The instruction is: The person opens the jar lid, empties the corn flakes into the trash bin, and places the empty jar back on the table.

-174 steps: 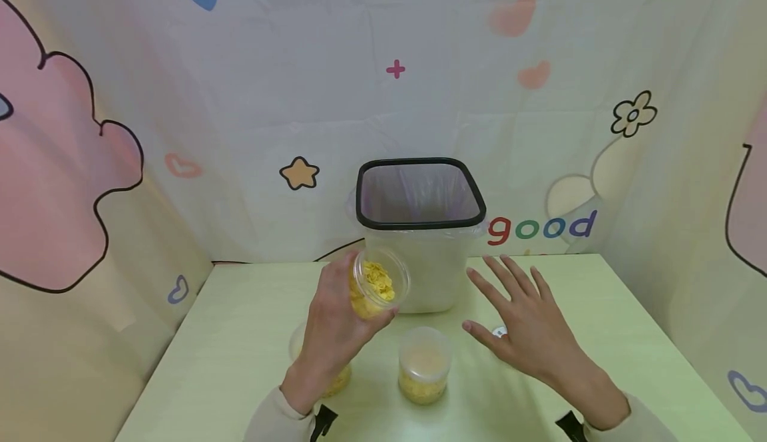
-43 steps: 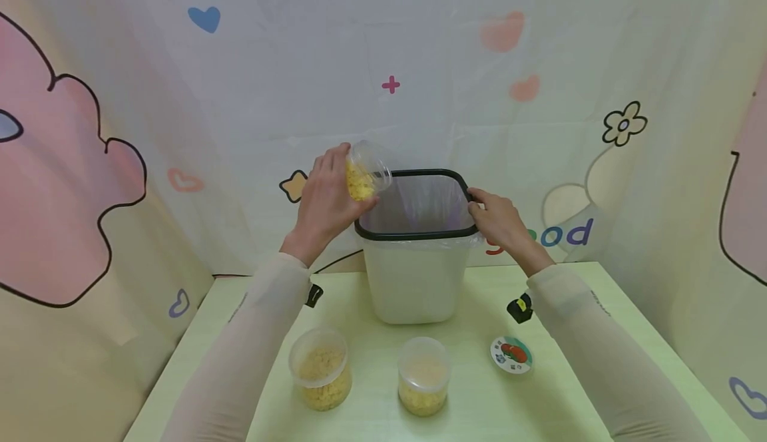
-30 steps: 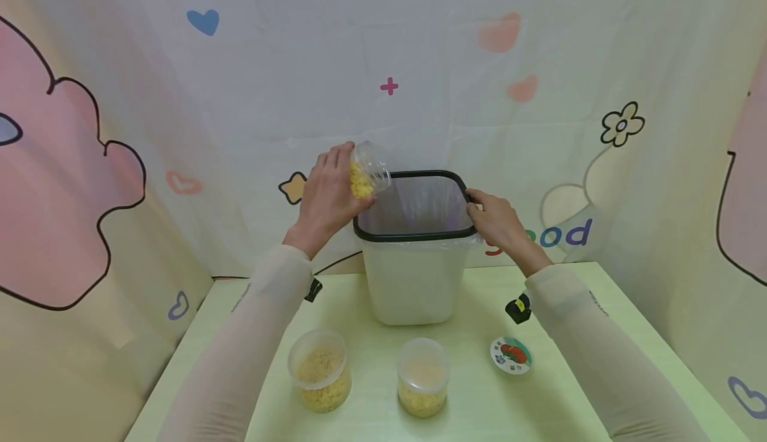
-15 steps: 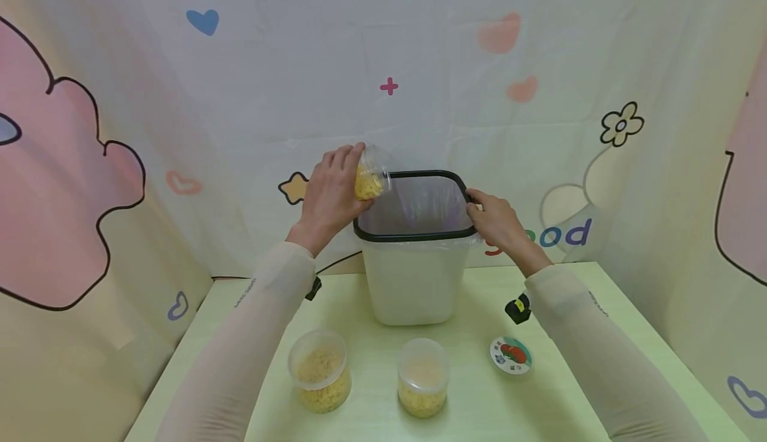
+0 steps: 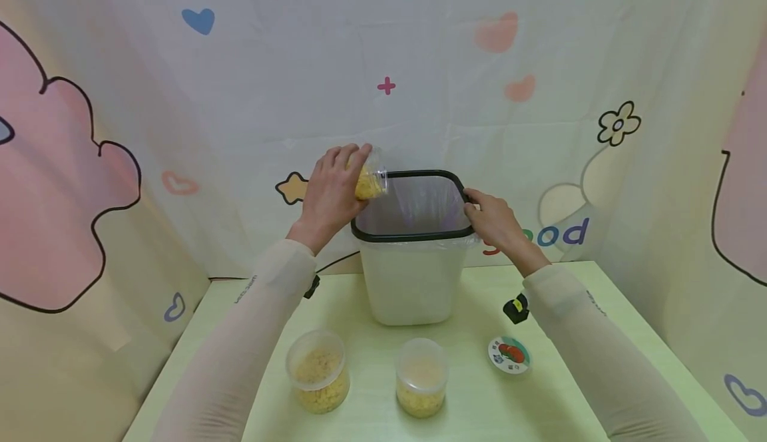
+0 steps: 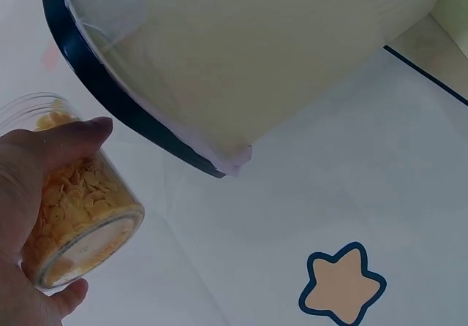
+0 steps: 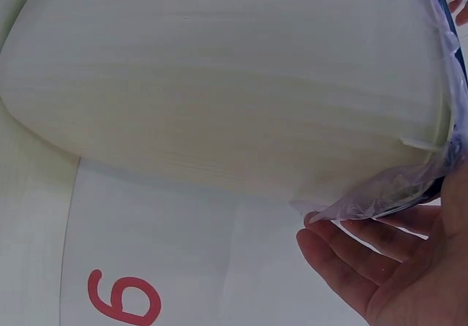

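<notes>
My left hand (image 5: pixel 332 192) grips a clear plastic jar (image 5: pixel 373 179) part-filled with yellow flakes. The jar is tipped on its side, its mouth facing right over the left rim of a white trash bin (image 5: pixel 413 282). In the left wrist view, yellow flakes (image 6: pixel 80 194) show through the jar's wall, with the thumb lying across it. On the bin's far side, my right hand (image 5: pixel 496 219) holds the right edge of the black rim (image 5: pixel 413 236). The right wrist view shows its fingers (image 7: pixel 344 256) beneath the rim and the clear bin liner (image 7: pixel 365 194).
Two clear tubs stand in front on the pale table: a wider tub (image 5: pixel 317 389) at left and a smaller tub (image 5: pixel 421 395) at centre, both with yellowish crumbs. A round disc (image 5: pixel 509 355) printed with tomatoes lies at right. A printed curtain (image 5: pixel 252 96) hangs behind the bin.
My left hand has raised the jar from above the table to the bin's left rim and tipped it further over the last second. The right hand, earlier spread in the air, now holds the rim.
</notes>
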Demonstrator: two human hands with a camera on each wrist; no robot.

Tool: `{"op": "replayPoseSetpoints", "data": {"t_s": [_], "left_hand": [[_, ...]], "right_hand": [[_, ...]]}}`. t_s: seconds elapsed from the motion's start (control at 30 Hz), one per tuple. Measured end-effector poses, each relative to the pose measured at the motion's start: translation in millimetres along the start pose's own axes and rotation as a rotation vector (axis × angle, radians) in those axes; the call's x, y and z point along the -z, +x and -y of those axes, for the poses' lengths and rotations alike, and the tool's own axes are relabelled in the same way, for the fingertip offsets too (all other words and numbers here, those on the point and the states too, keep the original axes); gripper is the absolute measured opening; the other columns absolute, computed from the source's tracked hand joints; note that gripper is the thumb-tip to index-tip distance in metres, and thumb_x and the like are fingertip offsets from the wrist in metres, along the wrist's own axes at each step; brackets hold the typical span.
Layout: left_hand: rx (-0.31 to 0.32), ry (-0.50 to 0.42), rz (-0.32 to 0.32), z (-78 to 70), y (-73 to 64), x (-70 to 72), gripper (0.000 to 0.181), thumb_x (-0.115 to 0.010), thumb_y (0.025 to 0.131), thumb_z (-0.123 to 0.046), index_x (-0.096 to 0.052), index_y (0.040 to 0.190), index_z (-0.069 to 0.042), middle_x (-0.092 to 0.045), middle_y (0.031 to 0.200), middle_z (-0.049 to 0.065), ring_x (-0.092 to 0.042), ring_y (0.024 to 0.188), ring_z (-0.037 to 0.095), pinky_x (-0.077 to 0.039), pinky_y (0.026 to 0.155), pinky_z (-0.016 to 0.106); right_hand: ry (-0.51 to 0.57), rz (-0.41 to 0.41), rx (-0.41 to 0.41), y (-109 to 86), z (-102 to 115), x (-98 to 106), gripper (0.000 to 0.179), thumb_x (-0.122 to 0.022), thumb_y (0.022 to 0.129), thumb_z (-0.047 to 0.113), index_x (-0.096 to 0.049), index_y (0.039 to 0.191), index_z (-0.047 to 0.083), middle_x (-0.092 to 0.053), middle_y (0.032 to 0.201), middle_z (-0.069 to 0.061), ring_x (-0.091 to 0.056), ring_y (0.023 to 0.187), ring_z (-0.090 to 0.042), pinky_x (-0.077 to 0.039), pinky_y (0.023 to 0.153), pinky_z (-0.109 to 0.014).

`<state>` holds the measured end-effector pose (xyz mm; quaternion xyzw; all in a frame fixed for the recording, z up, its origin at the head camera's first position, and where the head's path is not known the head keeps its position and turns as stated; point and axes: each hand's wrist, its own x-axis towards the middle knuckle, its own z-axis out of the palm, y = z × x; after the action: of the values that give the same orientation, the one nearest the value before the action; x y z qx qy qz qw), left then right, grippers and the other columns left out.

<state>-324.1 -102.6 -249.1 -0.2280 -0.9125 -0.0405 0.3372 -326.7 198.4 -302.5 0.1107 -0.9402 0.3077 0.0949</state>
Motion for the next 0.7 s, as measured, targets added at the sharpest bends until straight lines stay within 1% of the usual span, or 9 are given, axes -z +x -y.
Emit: {"op": "replayPoseSetpoints", "data": {"t_s": [0.27, 0.33, 0.4, 0.47, 0.53, 0.63, 0.7], "left_hand": [[-0.021, 0.047, 0.019, 0.5, 1.7, -3.3, 0.089, -0.083, 0.077, -0.03, -0.034, 0.15, -0.017, -0.043, 0.148, 0.012, -0.038, 0.138, 0.033, -0.031, 0.119, 0.046], [-0.026, 0.054, 0.022, 0.6, 1.9, -4.3, 0.088, -0.083, 0.078, -0.03, -0.034, 0.15, -0.017, -0.043, 0.148, 0.012, -0.038, 0.138, 0.033, -0.031, 0.119, 0.046], [-0.032, 0.061, 0.024, 0.7, 2.0, -5.2, 0.088, -0.083, 0.078, -0.03, -0.033, 0.15, -0.017, -0.043, 0.149, 0.012, -0.037, 0.138, 0.033, -0.03, 0.119, 0.046], [-0.037, 0.067, 0.027, 0.7, 2.4, -6.2, 0.088, -0.083, 0.078, -0.029, -0.033, 0.15, -0.018, -0.043, 0.149, 0.012, -0.037, 0.139, 0.033, -0.029, 0.12, 0.045], [-0.042, 0.071, 0.029, 0.4, 2.9, -6.8, 0.088, -0.083, 0.078, -0.028, -0.033, 0.15, -0.018, -0.042, 0.15, 0.011, -0.036, 0.14, 0.033, -0.029, 0.12, 0.045], [-0.048, 0.081, 0.032, -0.6, 3.9, -7.3, 0.087, -0.082, 0.079, -0.027, -0.033, 0.15, -0.019, -0.042, 0.15, 0.011, -0.036, 0.14, 0.033, -0.028, 0.121, 0.045], [-0.053, 0.088, 0.034, -1.6, 4.5, -7.4, 0.086, -0.082, 0.079, -0.026, -0.033, 0.15, -0.02, -0.042, 0.151, 0.011, -0.035, 0.14, 0.033, -0.027, 0.121, 0.044]], "right_hand": [[-0.002, 0.005, -0.009, 0.0, -0.2, -0.4, 0.052, -0.034, 0.104, 0.025, -0.033, 0.152, 0.006, -0.045, 0.15, -0.02, -0.041, 0.138, -0.042, -0.041, 0.107, -0.055], [0.0, 0.004, -0.008, -0.3, -0.4, -0.2, 0.052, -0.034, 0.104, 0.024, -0.033, 0.152, 0.006, -0.045, 0.15, -0.02, -0.045, 0.134, -0.041, -0.044, 0.101, -0.052], [0.0, 0.007, -0.006, -1.0, 0.2, 0.0, 0.052, -0.034, 0.104, 0.024, -0.033, 0.153, 0.006, -0.045, 0.15, -0.02, -0.049, 0.129, -0.04, -0.046, 0.092, -0.048], [-0.003, 0.007, -0.004, -1.4, 0.5, 0.4, 0.052, -0.033, 0.104, 0.024, -0.032, 0.153, 0.006, -0.045, 0.15, -0.02, -0.052, 0.124, -0.038, -0.045, 0.085, -0.044], [-0.002, 0.008, -0.006, -1.6, 0.7, 0.6, 0.052, -0.033, 0.104, 0.025, -0.033, 0.153, 0.007, -0.045, 0.15, -0.02, -0.053, 0.12, -0.038, -0.044, 0.082, -0.042], [-0.003, 0.007, -0.005, -2.0, 0.7, 1.1, 0.052, -0.033, 0.104, 0.024, -0.033, 0.153, 0.006, -0.045, 0.15, -0.02, -0.052, 0.124, -0.038, -0.045, 0.086, -0.044], [0.001, 0.009, -0.007, -2.1, 0.6, 1.3, 0.052, -0.034, 0.104, 0.024, -0.032, 0.153, 0.006, -0.044, 0.15, -0.021, -0.052, 0.123, -0.039, -0.045, 0.089, -0.047]]}}
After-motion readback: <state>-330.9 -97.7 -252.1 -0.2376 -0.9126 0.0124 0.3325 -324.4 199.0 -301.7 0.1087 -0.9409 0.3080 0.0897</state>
